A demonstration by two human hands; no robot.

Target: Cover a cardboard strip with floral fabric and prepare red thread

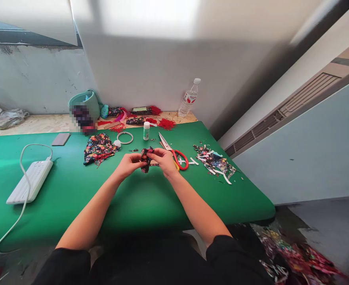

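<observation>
Between both hands, above the green table, is a small piece of black floral fabric (145, 159). My left hand (129, 164) pinches its left side, thumb and fingers closed. From the other side, my right hand (164, 160) grips the same fabric near its top. Just right of my right hand lie scissors with red handles (180, 160), blades pointing up and left. A white-capped glue stick (146, 131) stands behind the hands. Left of it are a silver ring (124, 137) and a heap of floral fabric with red cord (100, 149).
Fabric and paper scraps (216, 162) are piled at the right. A water bottle (189, 97) stands by the wall near red-tasselled pieces (141, 120). On the left lie a white power strip (31, 182) with its cable and a grey flat block (60, 139).
</observation>
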